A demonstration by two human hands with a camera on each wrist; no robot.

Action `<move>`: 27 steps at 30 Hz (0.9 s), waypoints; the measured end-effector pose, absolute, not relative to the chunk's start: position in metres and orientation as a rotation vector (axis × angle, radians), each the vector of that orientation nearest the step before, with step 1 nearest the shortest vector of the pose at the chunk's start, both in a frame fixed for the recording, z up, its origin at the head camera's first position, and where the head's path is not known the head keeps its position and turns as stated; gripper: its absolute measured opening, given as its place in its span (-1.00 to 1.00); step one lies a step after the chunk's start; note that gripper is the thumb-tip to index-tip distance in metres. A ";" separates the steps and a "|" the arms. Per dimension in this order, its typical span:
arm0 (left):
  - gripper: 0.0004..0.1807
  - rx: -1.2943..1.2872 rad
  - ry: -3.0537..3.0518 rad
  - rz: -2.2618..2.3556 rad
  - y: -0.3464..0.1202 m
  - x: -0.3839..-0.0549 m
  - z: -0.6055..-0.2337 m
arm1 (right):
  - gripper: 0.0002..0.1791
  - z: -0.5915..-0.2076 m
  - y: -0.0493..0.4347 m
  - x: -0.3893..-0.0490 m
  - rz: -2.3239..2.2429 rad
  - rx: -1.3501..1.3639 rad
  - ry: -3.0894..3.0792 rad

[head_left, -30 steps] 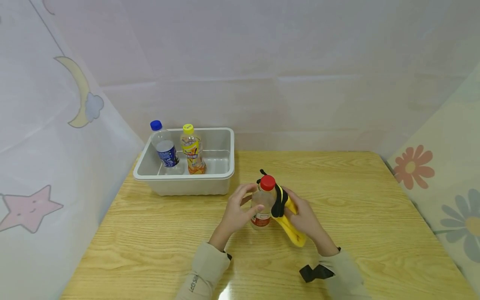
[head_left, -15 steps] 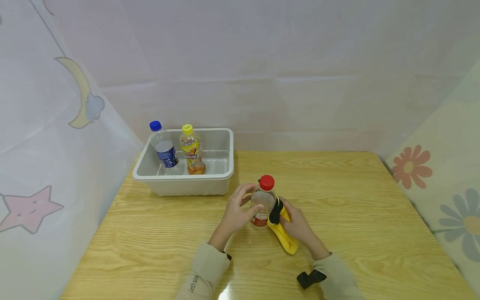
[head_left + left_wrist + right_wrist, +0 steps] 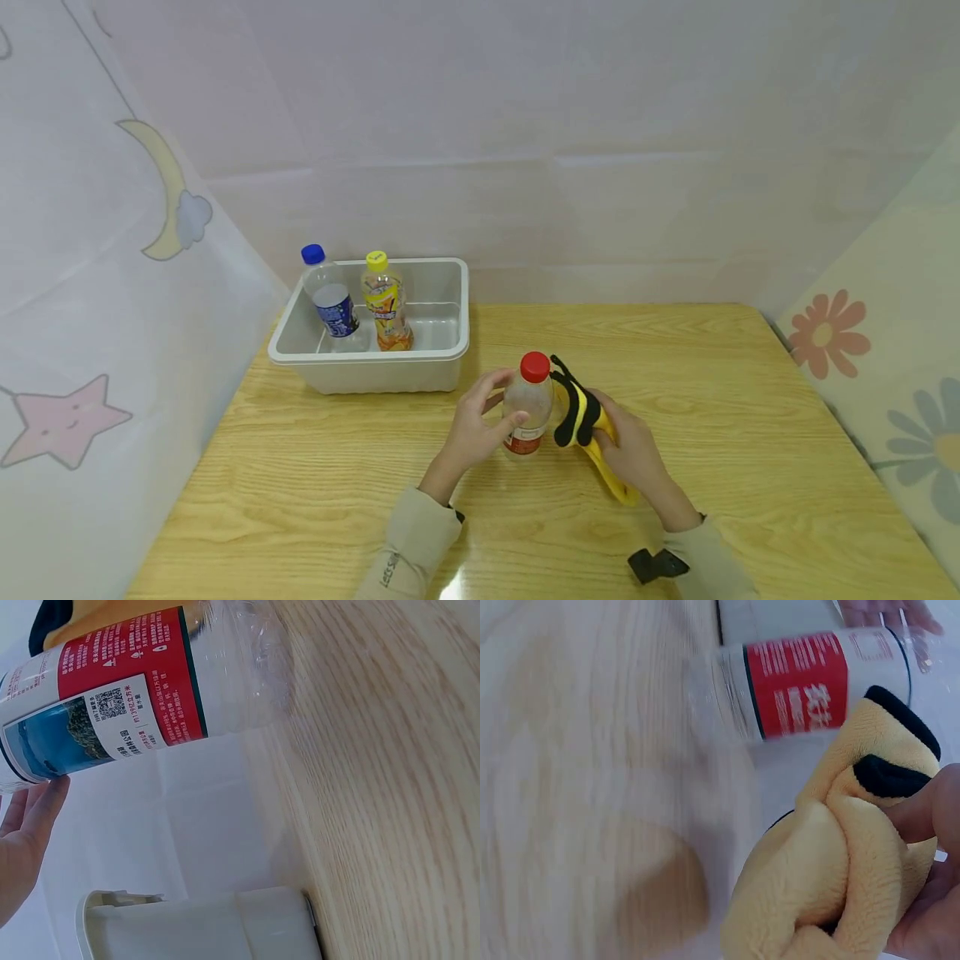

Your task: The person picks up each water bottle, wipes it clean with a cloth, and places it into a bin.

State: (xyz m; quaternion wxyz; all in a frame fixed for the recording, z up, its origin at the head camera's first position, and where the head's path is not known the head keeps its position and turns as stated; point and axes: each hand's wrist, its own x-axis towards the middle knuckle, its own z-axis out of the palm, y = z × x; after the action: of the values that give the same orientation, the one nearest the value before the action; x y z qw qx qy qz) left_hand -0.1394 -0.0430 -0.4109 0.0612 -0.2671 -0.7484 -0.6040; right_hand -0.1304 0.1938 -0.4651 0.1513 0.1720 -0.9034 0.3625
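A clear plastic bottle [image 3: 527,406] with a red cap and a red-and-white label stands upright on the wooden table. My left hand [image 3: 472,423] holds it from the left, thumb in front and fingers behind. To its right, my right hand [image 3: 633,454] grips a folded yellow cloth [image 3: 581,417] with black bands. The cloth's black-banded end faces the bottle, with a small gap between them in the head view. Bunched folds of the plush cloth [image 3: 817,862] fill the lower right wrist view, pinched by my thumb. Up close, the left wrist view shows the bottle's printed label [image 3: 135,682].
A light grey plastic bin [image 3: 375,375] stands at the back left of the table [image 3: 712,375]. Inside it are a blue-capped bottle [image 3: 334,308] and a yellow-capped bottle [image 3: 385,304]. White printed sheets [image 3: 637,208] hang behind and at both sides.
My right hand first drew the cloth down along the bottle's right side toward me, then shifted right, away from the bottle. My left hand and the bottle have stayed in place.
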 end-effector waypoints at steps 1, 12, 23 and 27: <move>-0.47 -0.809 -2.262 -1.827 -0.043 -0.139 -0.411 | -0.37 -0.463 0.199 -0.129 0.986 0.485 -2.599; -0.45 -0.825 -2.269 -1.861 -0.044 -0.139 -0.411 | -0.36 -0.451 0.242 -0.114 0.621 0.535 -2.665; -0.45 -0.812 -2.279 -1.874 -0.043 -0.139 -0.411 | -0.47 -0.481 0.252 -0.116 0.481 0.524 -2.848; -0.46 -0.804 -2.280 -1.866 -0.043 -0.139 -0.411 | -0.46 -0.488 0.253 -0.118 0.446 0.602 -2.811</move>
State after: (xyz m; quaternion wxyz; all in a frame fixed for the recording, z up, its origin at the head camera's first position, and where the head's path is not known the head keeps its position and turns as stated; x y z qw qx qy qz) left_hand -0.1391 -0.0429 -0.4107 0.0438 -0.2630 -0.7457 -0.6106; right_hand -0.1183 0.2525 -0.4880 0.1158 0.2056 -0.9598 0.1522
